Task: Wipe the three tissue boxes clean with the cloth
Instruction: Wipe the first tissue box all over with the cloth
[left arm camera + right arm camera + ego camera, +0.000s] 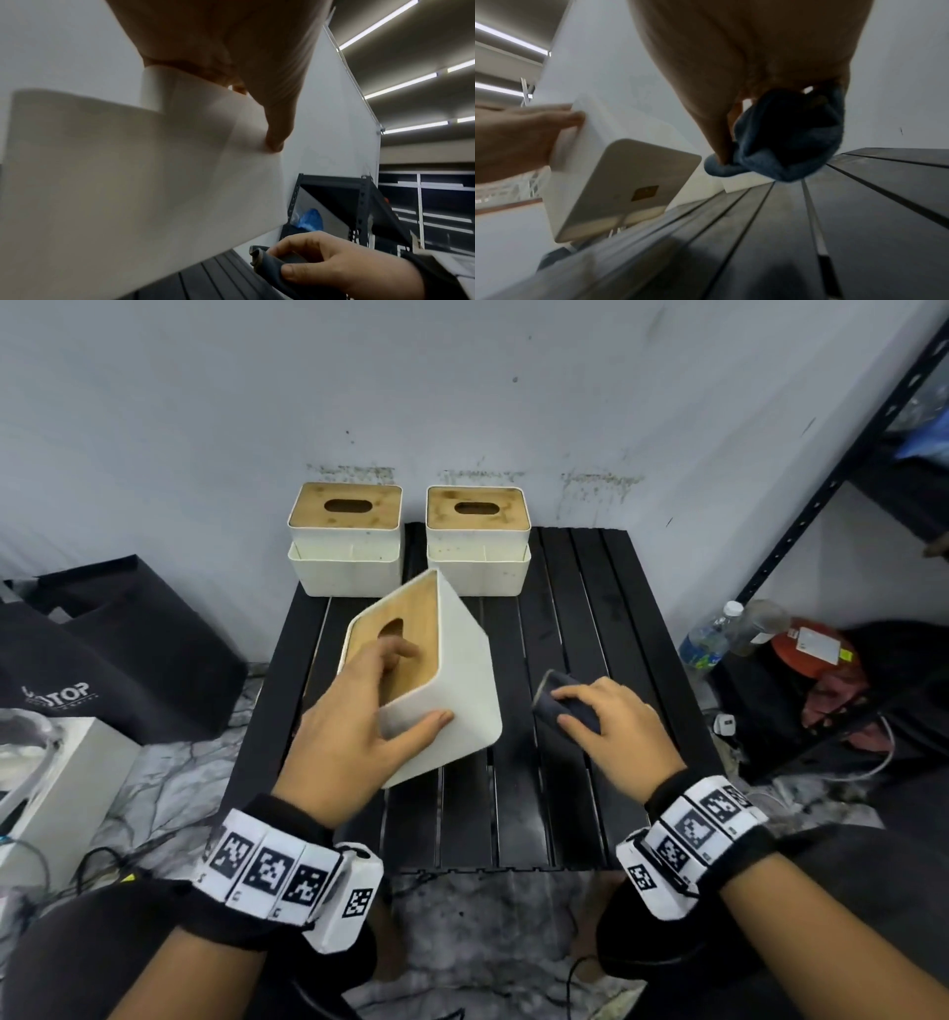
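Observation:
My left hand (380,695) grips a white tissue box (457,670) with a wooden lid, tilted on its side above the black slatted table (565,788); fingers lie on the lid by the slot, the thumb on the white side. In the right wrist view that box (618,182) shows its underside. My right hand (601,716) holds a folded dark blue cloth (554,695) just right of the box, apart from it. The cloth (790,142) is bunched under my fingers. Two more white boxes stand at the back: the left box (345,541) and the right box (477,541).
A dark metal shelf rack (842,469) stands at right with bottles (719,634) and a red item below it. Black bags (118,654) and a white case (56,788) lie on the floor at left. Cables run across the floor near the table.

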